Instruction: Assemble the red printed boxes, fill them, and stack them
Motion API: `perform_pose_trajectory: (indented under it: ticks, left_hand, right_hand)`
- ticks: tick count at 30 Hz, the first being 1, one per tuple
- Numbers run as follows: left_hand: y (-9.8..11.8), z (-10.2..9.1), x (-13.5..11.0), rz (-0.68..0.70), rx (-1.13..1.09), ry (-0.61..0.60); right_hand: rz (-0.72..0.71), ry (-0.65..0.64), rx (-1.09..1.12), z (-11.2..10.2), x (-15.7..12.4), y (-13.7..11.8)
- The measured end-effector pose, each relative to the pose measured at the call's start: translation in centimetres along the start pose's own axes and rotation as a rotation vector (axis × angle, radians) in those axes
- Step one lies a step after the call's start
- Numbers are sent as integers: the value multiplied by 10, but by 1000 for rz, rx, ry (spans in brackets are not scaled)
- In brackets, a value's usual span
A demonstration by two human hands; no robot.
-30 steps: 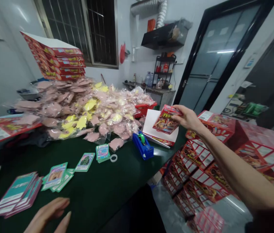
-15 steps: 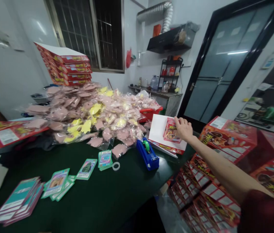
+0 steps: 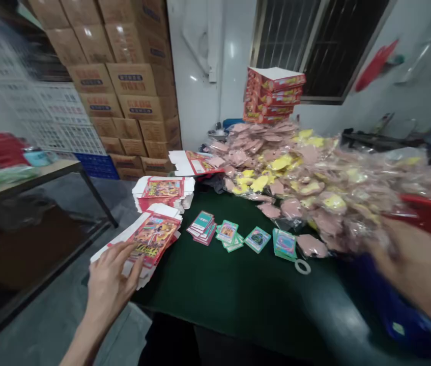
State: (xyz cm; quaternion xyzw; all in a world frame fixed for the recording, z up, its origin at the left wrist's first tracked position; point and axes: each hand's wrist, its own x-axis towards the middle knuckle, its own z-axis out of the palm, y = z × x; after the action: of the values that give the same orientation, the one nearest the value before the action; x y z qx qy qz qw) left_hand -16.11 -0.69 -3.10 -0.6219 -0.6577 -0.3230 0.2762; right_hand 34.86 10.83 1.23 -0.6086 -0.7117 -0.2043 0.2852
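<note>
At the left end of the green table, my left hand (image 3: 112, 277) rests with fingers apart on a stack of flattened red printed cartons (image 3: 156, 234). My right hand (image 3: 421, 269), badly smeared by motion, is at the right edge above the blue tape dispenser (image 3: 394, 315); its fingers cannot be made out. Between the hands lie a pile of pink-edged cards (image 3: 203, 226), some green-edged cards (image 3: 227, 233), a single card (image 3: 257, 239) and a small card stack (image 3: 284, 244). A white ring (image 3: 303, 267) lies beside that last stack.
A heap of bagged pink and yellow pieces (image 3: 295, 168) covers the table's back, with stacked red boxes (image 3: 274, 96) behind it. More folded cartons (image 3: 164, 190) sit at the back left. Brown boxes (image 3: 135, 81) and a side table (image 3: 47, 175) stand left.
The view has swung left, bringing my left hand and the carton stack into sight. My right hand has left the small red pack on the white box and is now a blur near the dispenser.
</note>
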Motion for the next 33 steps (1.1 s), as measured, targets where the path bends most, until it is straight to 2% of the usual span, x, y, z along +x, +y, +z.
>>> perform_pose_trajectory:
  ticks: [2, 4, 6, 8, 10, 13, 15, 18, 21, 23, 25, 27, 30, 33]
  left_hand:
    - [-17, 7, -6, 17, 91, -125]
    - [-24, 15, -13, 42, 108, -239]
    - [-25, 21, -20, 44, 102, -289]
    - [-23, 24, -27, 21, 96, -266]
    - [-20, 26, -32, 2, 90, -230]
    - [-18, 28, -37, -9, 97, -196]
    - [-19, 29, -40, -12, 96, -183]
    - [-21, 28, -43, -3, 53, -145]
    - [-18, 14, -37, -3, -12, -79]
    - [-7, 0, -30, -50, -14, 0]
    - [14, -12, -23, -88, -42, 49]
    - [42, -16, -21, -91, -173, 20]
    - [90, -10, -25, -148, -393, 30]
    - [130, -4, -25, -185, -598, 62]
  right_hand:
    - [-183, -20, 312, 9, 1, -65]
    - [-273, -179, 564, 26, 13, -149]
    - [-357, -429, 643, 45, 28, -237]
    - [-419, -488, 642, 64, 42, -314]
    - [-430, -521, 598, 79, 50, -371]
    - [-403, -532, 522, 94, 52, -417]
    - [-386, -511, 499, 95, 52, -428]
    - [-350, -479, 499, 86, 60, -426]
    - [-332, -469, 534, 64, 71, -409]
    - [-347, -473, 573, 42, 72, -390]
    - [-387, -469, 641, 17, 64, -365]
    - [-443, -402, 746, -6, 50, -338]
    - [-560, -250, 915, -33, 25, -298]
    - [-601, -255, 1034, -47, 10, -265]
